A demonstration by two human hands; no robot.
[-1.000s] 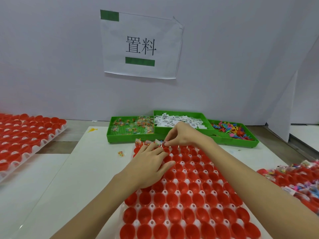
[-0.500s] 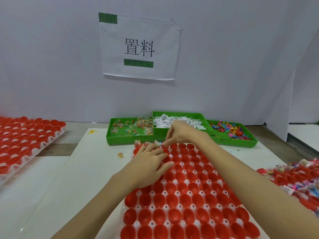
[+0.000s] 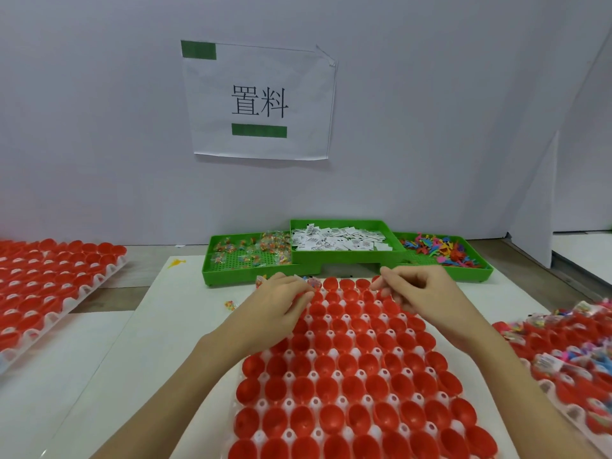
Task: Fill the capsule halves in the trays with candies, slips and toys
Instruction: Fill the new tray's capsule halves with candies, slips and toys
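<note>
A white tray [image 3: 261, 435] of empty red capsule halves [image 3: 334, 369] lies in front of me. My left hand [image 3: 281, 306] rests on its far left corner, fingers curled over wrapped candies [image 3: 310, 282] that show at the fingertips. A few candies sit in the top-left cups. My right hand [image 3: 419, 293] hovers over the far row further right. Its thumb and forefinger pinch a small candy that the fingertips mostly hide. Behind the tray stand three green bins: candies [image 3: 251, 255], paper slips [image 3: 337, 240] and coloured toys [image 3: 440, 250].
A tray of red halves [image 3: 49, 279] sits at the left. Another tray, holding filled halves [image 3: 569, 346], is at the right edge. One loose candy [image 3: 230, 305] lies on the white board left of my hand. A wall with a paper sign [image 3: 260, 101] closes the back.
My right hand has left the left hand's fingertips and moved right along the tray's far row. My left hand has stayed on the far left corner.
</note>
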